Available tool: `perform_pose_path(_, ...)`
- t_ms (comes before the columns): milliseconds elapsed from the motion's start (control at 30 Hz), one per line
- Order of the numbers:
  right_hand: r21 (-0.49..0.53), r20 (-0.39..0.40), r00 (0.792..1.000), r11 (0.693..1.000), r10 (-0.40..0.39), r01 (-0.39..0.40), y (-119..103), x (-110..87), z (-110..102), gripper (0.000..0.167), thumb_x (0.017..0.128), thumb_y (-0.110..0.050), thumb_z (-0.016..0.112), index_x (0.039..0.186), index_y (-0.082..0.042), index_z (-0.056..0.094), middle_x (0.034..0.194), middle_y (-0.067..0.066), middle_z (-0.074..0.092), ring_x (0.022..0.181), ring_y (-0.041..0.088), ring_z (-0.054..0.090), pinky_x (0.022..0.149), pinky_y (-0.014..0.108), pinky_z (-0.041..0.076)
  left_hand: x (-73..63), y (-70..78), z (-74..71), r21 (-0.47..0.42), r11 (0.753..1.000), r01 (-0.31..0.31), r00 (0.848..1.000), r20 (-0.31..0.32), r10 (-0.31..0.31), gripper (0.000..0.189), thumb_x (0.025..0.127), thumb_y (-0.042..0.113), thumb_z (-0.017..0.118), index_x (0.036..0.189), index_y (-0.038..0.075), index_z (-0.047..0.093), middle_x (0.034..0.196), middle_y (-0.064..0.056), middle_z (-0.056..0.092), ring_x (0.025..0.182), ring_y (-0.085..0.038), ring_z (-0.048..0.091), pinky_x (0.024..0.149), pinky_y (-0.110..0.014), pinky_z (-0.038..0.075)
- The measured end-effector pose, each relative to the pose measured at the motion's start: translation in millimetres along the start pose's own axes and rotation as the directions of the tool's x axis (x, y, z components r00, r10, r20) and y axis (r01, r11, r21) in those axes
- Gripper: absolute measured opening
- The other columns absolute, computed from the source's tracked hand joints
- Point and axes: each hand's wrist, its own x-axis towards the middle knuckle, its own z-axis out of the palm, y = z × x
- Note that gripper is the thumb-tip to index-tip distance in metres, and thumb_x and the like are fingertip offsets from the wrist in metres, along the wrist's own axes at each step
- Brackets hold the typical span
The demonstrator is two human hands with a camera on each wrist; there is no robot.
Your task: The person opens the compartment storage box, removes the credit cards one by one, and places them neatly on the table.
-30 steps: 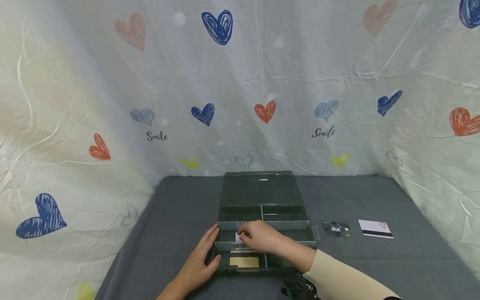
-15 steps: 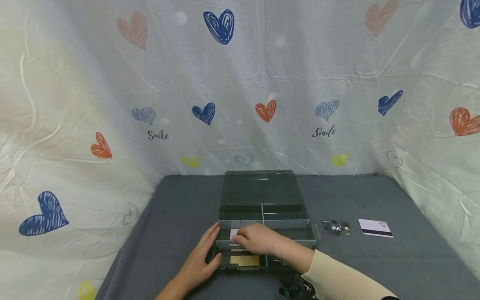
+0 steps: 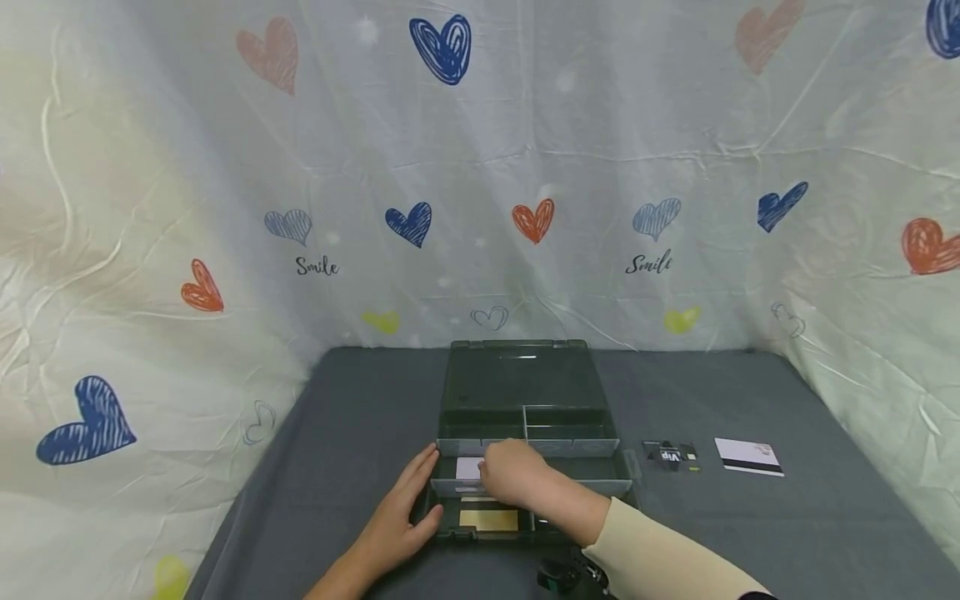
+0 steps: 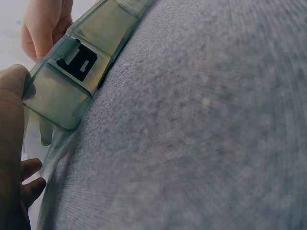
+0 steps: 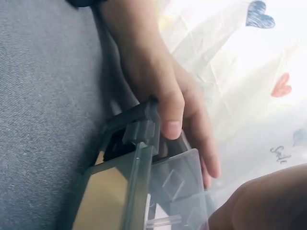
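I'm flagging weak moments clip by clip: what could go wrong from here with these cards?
The right hand is at the edge of the white card in the box, so withdrawing it might drag the card askew. The left hand rests against the box's left side; a push there could slide it on the gray cloth. The VIP card and striped card lie flat on that cloth, so their edges may be hard to lift.
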Motion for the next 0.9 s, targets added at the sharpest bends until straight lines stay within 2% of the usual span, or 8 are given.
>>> perform_pose_path(167, 0.068, -0.008, 1.0, 0.997, -0.026, 0.027, 2, 1.9, 6, 0.044, 0.103, -0.014, 0.056, 0.059, -0.014, 0.054, 0.051, -0.004, 0.041, 0.045, 0.011, 0.041, 0.048, 0.028, 0.04, -0.4, -0.6, 0.1, 0.004, 1.0, 0.006, 1.0, 0.006, -0.006, 0.078, 0.087, 0.008, 0.075, 0.156, -0.001, 0.04, 0.161, -0.016, 0.038, 0.143, -0.033, 0.042, 0.104, -0.051, 0.047)
perform_pose_path(333, 0.121, -0.046, 0.998, 0.991, -0.049, 0.054, 6, 3.2, 12, 0.035, 0.103, -0.012, 0.056, 0.069, -0.013, 0.062, 0.054, -0.007, 0.043, 0.047, 0.009, 0.041, 0.05, 0.027, 0.039, -0.8, -0.2, 0.4, 0.001, 1.0, 0.013, 1.0, 0.01, -0.013, 0.077, 0.087, 0.008, 0.076, 0.156, -0.001, 0.04, 0.162, -0.015, 0.037, 0.144, -0.032, 0.042, 0.105, -0.048, 0.046)
perform_pose_path(500, 0.122, -0.065, 0.998, 0.992, 0.001, 0.007, 7, 2.7, 15, 0.045, 0.102, -0.016, 0.058, 0.058, -0.017, 0.052, 0.05, -0.006, 0.04, 0.044, 0.01, 0.037, 0.048, 0.028, 0.037, -0.9, 1.3, -0.3, -0.003, 1.0, 0.022, 1.0, 0.016, -0.022, 0.078, 0.087, 0.006, 0.076, 0.156, -0.001, 0.04, 0.163, -0.014, 0.036, 0.144, -0.032, 0.041, 0.105, -0.049, 0.046)
perform_pose_path(600, 0.119, -0.066, 0.998, 0.993, -0.005, 0.013, 7, 3.6, 16, 0.049, 0.102, -0.016, 0.057, 0.054, -0.019, 0.047, 0.048, -0.007, 0.036, 0.042, 0.01, 0.034, 0.047, 0.027, 0.035, -0.8, 1.2, -0.2, -0.005, 1.0, 0.023, 1.0, 0.017, -0.023, 0.078, 0.088, 0.006, 0.075, 0.156, -0.001, 0.039, 0.162, -0.015, 0.036, 0.144, -0.032, 0.041, 0.105, -0.05, 0.047)
perform_pose_path(733, 0.162, -0.073, 0.997, 0.986, -0.026, 0.038, 9, 6.3, 17, 0.042, 0.102, -0.013, 0.057, 0.059, -0.016, 0.057, 0.05, -0.007, 0.04, 0.044, 0.009, 0.037, 0.048, 0.027, 0.037, 0.2, 0.6, 0.0, -0.008, 1.0, 0.02, 1.0, 0.016, -0.02, 0.077, 0.088, 0.007, 0.075, 0.157, 0.0, 0.039, 0.162, -0.016, 0.036, 0.145, -0.032, 0.041, 0.105, -0.049, 0.047)
perform_pose_path(833, 0.215, -0.078, 0.997, 0.976, -0.017, 0.033, 12, 7.0, 17, 0.03, 0.101, -0.013, 0.06, 0.074, -0.009, 0.073, 0.057, -0.006, 0.054, 0.049, 0.007, 0.045, 0.053, 0.028, 0.043, 0.2, 0.2, -0.1, -0.011, 1.0, 0.02, 1.0, 0.016, -0.02, 0.077, 0.088, 0.007, 0.074, 0.157, 0.0, 0.039, 0.162, -0.016, 0.036, 0.145, -0.031, 0.04, 0.107, -0.046, 0.046)
perform_pose_path(900, 0.241, -0.082, 0.997, 0.97, -0.008, 0.028, 13, 6.9, 18, 0.023, 0.1, -0.014, 0.062, 0.086, -0.005, 0.078, 0.063, -0.005, 0.061, 0.052, 0.007, 0.049, 0.056, 0.029, 0.046, -0.4, -0.1, -0.1, -0.015, 1.0, 0.021, 1.0, 0.013, -0.021, 0.077, 0.088, 0.007, 0.075, 0.156, 0.0, 0.039, 0.162, -0.016, 0.036, 0.145, -0.031, 0.041, 0.108, -0.043, 0.044)
